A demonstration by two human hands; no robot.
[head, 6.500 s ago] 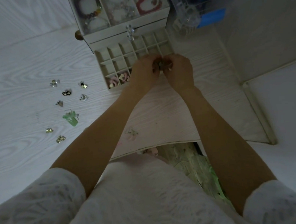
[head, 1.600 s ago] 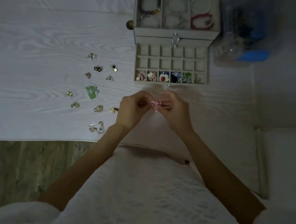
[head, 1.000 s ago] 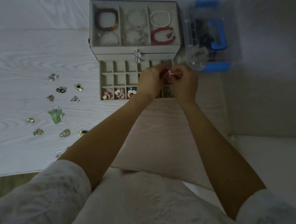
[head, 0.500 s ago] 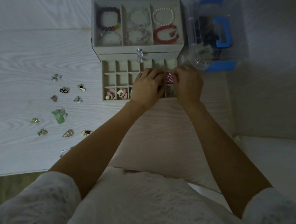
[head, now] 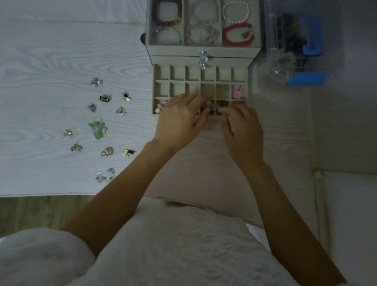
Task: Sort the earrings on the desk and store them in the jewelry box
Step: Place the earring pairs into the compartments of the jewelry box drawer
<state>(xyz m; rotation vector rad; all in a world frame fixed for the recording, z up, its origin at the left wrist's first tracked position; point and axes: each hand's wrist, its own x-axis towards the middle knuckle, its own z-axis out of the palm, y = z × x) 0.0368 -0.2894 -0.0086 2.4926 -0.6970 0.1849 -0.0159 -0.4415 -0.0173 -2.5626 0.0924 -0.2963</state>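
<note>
The beige jewelry box (head: 230,52) stands at the back of the white desk (head: 32,64), with its gridded drawer (head: 179,76) pulled out toward me. A pink earring (head: 237,93) lies in the right-end compartment of the drawer's middle row. Other earrings fill the front row, partly hidden by my hands. My left hand (head: 180,120) rests over the drawer's front row with its fingers stretched out. Just in front of the drawer, my right hand (head: 242,130) hovers with loosely bent fingers and holds nothing. Several loose earrings lie left of the box, among them a green one (head: 97,130).
A clear plastic case with blue latches (head: 298,39) stands right of the jewelry box. Bracelets lie in the box's top tray (head: 202,19). The desk's front edge (head: 41,194) runs along the left, with wood floor below it. A white surface adjoins on the right.
The pink earring that both hands held over the drawer now lies in a compartment. Both hands have let go and drawn back to the drawer's front row.
</note>
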